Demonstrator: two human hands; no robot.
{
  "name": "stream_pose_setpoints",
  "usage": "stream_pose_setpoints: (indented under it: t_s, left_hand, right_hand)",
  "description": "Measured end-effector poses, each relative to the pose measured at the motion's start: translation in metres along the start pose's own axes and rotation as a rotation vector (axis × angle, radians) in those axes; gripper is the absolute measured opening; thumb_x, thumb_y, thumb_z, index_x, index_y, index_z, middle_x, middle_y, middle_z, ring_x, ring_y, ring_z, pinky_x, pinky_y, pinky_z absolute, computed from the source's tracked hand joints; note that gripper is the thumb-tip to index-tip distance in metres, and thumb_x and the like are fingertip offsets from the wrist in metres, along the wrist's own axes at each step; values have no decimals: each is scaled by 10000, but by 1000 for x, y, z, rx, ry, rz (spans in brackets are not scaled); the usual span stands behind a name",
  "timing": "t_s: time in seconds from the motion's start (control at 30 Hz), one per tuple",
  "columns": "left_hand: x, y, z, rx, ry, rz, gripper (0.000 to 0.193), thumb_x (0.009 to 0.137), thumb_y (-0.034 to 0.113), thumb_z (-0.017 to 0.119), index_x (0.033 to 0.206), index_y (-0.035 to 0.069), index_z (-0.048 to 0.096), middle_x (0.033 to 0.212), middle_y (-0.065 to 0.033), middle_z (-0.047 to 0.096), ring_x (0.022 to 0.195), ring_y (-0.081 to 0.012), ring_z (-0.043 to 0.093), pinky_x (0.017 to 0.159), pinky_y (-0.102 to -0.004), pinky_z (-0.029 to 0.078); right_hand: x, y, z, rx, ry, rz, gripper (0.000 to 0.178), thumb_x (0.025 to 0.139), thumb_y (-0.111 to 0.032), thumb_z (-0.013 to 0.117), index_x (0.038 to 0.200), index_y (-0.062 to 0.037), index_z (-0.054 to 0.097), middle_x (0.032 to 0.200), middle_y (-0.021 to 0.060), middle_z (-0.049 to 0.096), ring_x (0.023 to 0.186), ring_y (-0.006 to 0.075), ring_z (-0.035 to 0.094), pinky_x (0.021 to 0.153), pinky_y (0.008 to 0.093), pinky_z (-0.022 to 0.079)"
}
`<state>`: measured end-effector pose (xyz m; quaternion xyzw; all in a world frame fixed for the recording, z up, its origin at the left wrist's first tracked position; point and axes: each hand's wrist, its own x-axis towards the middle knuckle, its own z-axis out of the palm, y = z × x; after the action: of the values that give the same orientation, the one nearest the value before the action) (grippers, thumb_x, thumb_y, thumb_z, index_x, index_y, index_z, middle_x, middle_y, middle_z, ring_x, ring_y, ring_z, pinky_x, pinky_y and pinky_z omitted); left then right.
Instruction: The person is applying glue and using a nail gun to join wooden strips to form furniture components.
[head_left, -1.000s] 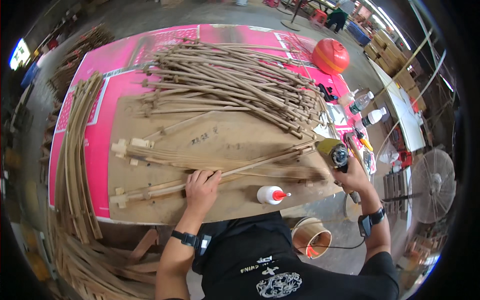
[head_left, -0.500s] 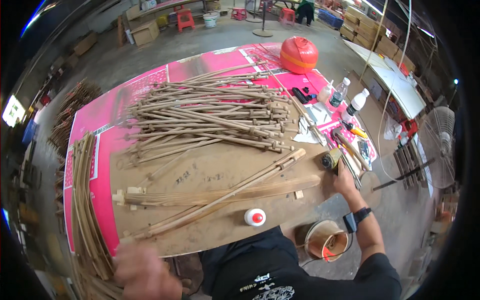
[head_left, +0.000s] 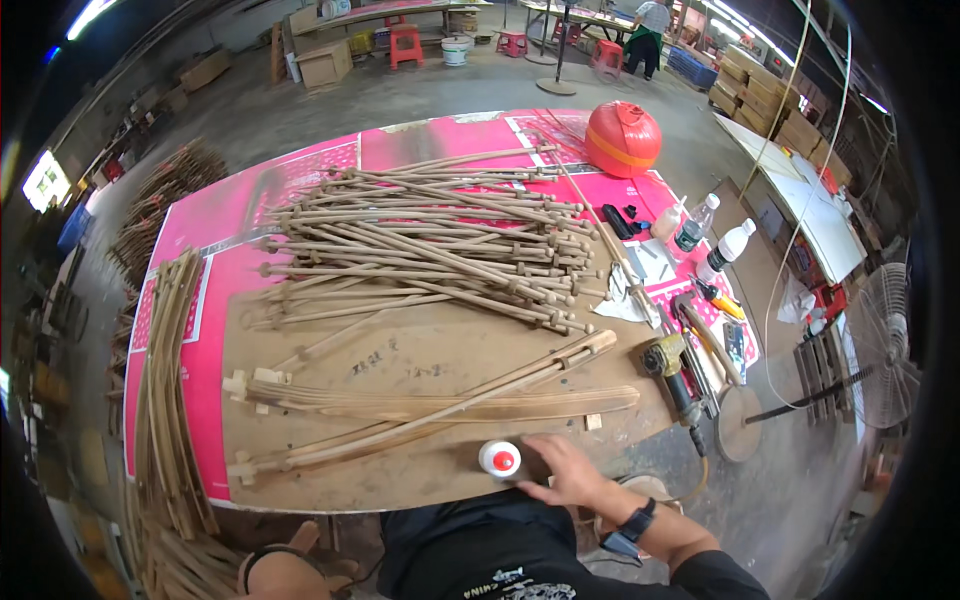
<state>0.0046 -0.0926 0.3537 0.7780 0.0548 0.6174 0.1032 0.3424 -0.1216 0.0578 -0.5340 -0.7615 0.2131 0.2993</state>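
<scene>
White squeeze bottle (head_left: 492, 458) with a red cap (head_left: 506, 461) stands upright on the tabletop (head_left: 203, 400), just left of the right grip (head_left: 568, 474). Fingers are spread with the thumb held apart, tips right beside the bottle — can't tell if they actually touch it. The tabletop's near edge runs close below both, and the crossed wooden strips (head_left: 470, 403) sit a bit beyond, so the bare room on the brown board (head_left: 415, 475) is mostly off to the left, plus a patch toward the power tool (head_left: 681, 392) near the right edge. Left grip is hidden — I only get the left forearm (head_left: 285, 578) with a dark band, cut off at the bottom, so no idea how that hand stands. The bucket (head_left: 645, 488) is partly covered by the right forearm.
</scene>
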Motion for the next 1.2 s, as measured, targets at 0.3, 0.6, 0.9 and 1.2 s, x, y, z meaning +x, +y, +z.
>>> stream_pose_setpoints:
  t_s: [0.3, 0.6, 0.9, 1.2]
  left_hand:
    - [18, -51, 32, -275, 63, 235, 634, 941, -45, 624, 1499, 99, 360, 963, -78, 590, 744, -221, 687, 726, -384, 552]
    - [1, -170, 41, 323, -331, -96, 181, 875, -13, 635, 1040, -4, 708, 973, -203, 691, 872, -382, 672, 823, -551, 537]
    - [-89, -502, 138, 696, -733, -428, 361, 940, 70, 597, 1290, 45, 681, 1272, -164, 694, 1231, -365, 624, 1049, -483, 512]
    - [-98, -567, 187, 744, -918, -555, 365, 992, 68, 555, 1335, 110, 671, 1307, -150, 685, 1266, -353, 610, 1089, -483, 489]
  right_hand:
    - [31, 4, 45, 39, 7, 83, 740, 756, -402, 941, 1323, -52, 619, 1231, 182, 689, 1115, 388, 672, 944, 455, 570]
    - [6, 26, 11, 24, 113, 3, 653, 735, -383, 926, 1250, -90, 653, 1112, 118, 719, 990, 348, 714, 850, 439, 596]
    - [9, 30, 23, -37, 21, 15, 671, 724, -505, 927, 1216, -133, 665, 1130, 84, 734, 996, 306, 720, 834, 411, 599]
    - [11, 16, 11, 65, 37, 135, 661, 715, -398, 894, 1241, -79, 650, 1160, 176, 691, 1076, 390, 651, 950, 501, 514]
